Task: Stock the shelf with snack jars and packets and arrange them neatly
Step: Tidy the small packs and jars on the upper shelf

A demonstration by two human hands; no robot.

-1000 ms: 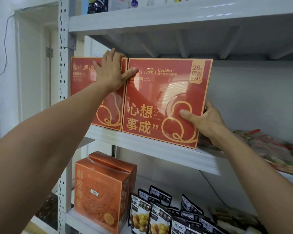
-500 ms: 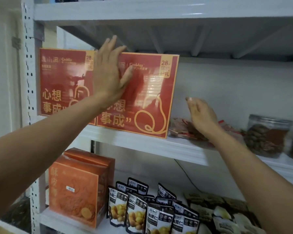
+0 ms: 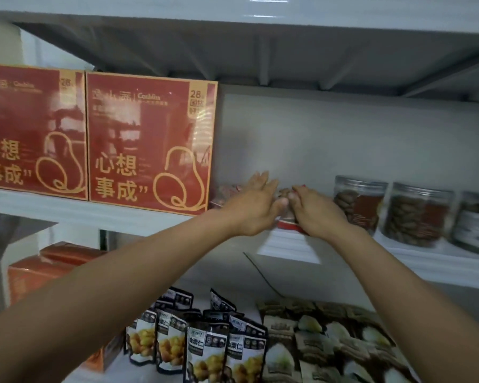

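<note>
A pile of clear, red-trimmed snack packets (image 3: 287, 221) lies on the middle shelf (image 3: 288, 244), between the red boxes and the jars. My left hand (image 3: 256, 207) and my right hand (image 3: 315, 212) meet on this pile, thumbs side by side at its front and fingers over its top, gripping it. Most of the pile is hidden behind both hands. Two tall red gift boxes (image 3: 150, 142) (image 3: 33, 131) stand upright side by side on the left of this shelf. Three clear jars of brown nuts (image 3: 358, 203) (image 3: 416, 214) (image 3: 474, 222) stand to the right.
The shelf above (image 3: 233, 26) hangs low over the boxes. On the lower shelf stand orange boxes (image 3: 39, 269), several black packets of yellow nuts (image 3: 205, 346) and a spread of tan packets (image 3: 329, 344). A thin cable (image 3: 260, 275) runs down the back wall.
My left hand has left the red box front and dropped right to the packet pile. My right hand has closed onto the same pile. The view has swung right, showing more jars.
</note>
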